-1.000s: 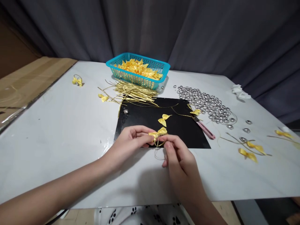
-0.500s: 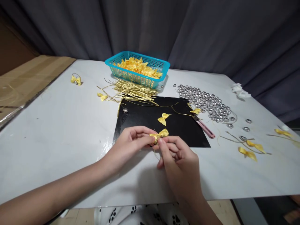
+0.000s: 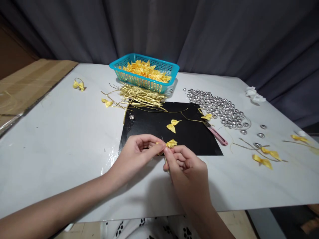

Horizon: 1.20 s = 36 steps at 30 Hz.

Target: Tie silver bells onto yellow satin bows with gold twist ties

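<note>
Between my two hands, over the near edge of a black mat (image 3: 149,127), is a yellow ribbon bow (image 3: 171,143). My left hand (image 3: 142,147) pinches it from the left with thumb and fingers. From the right, my right hand (image 3: 188,169) closes thumb and forefinger on it, the thumb tips nearly touching. A thin gold cord hangs below the pinch; most of the bow's middle is hidden by my fingers. Just beyond lies another yellow bow (image 3: 172,126) on the mat.
A blue basket (image 3: 144,78) of yellow bows stands behind a pile of gold cords (image 3: 142,96). Silver bells or beads (image 3: 216,106) spread at right, near a pink-handled cutter (image 3: 217,135). Loose bows (image 3: 262,161) lie farther right; a bow with a cord loop (image 3: 78,85) sits far left.
My left thumb has moved over the middle of the bow, covering more of it, and my fingertips have come closer together. The whole view has shifted slightly.
</note>
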### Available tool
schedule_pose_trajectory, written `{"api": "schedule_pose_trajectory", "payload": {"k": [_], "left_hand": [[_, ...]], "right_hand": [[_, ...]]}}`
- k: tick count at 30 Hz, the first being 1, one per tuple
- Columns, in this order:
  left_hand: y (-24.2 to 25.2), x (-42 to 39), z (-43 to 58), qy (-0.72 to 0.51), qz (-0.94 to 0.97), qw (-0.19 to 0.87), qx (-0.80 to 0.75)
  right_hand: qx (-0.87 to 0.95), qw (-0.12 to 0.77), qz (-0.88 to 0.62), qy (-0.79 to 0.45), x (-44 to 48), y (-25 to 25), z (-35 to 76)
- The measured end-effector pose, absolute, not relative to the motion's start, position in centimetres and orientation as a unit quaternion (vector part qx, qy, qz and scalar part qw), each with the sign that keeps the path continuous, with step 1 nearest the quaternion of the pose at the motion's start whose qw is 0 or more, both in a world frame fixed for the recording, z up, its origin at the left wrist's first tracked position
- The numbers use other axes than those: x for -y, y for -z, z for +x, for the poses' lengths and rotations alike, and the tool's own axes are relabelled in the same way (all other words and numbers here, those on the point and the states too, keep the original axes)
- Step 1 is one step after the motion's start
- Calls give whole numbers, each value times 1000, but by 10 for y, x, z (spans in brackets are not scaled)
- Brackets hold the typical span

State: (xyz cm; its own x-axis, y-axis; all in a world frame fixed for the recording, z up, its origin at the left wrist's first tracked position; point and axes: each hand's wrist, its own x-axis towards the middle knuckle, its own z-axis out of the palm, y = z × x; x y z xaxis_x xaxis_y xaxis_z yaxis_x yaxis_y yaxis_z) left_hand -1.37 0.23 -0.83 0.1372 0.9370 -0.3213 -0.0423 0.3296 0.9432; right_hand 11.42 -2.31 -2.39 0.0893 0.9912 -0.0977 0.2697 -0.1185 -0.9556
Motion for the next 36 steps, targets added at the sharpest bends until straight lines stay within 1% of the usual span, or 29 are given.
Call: {"api": "schedule_pose_trajectory", "payload": {"k": [7,14,18,23,31,36], "left_hand": [[9,-2,-13,-395,466,580,-538],[12,2,-9,-407,471,577,-530],[12,3,-9,-413,489,553,-533],[13,4,-9,-419,507,522,-543],[14,-1,-11,-410,434,584,-551],[15,-3,-11,-422,408,598,-546]], "right_hand": [[554,401,-575,-449,24,25,116],[531,413,-569,-473,23,24,113],[516,424,-571,-476,22,23,112],[527,416,-570,-474,23,22,111],[513,402,-591,-474,28,22,110],[518,389,-583,-490,28,26,111]]}}
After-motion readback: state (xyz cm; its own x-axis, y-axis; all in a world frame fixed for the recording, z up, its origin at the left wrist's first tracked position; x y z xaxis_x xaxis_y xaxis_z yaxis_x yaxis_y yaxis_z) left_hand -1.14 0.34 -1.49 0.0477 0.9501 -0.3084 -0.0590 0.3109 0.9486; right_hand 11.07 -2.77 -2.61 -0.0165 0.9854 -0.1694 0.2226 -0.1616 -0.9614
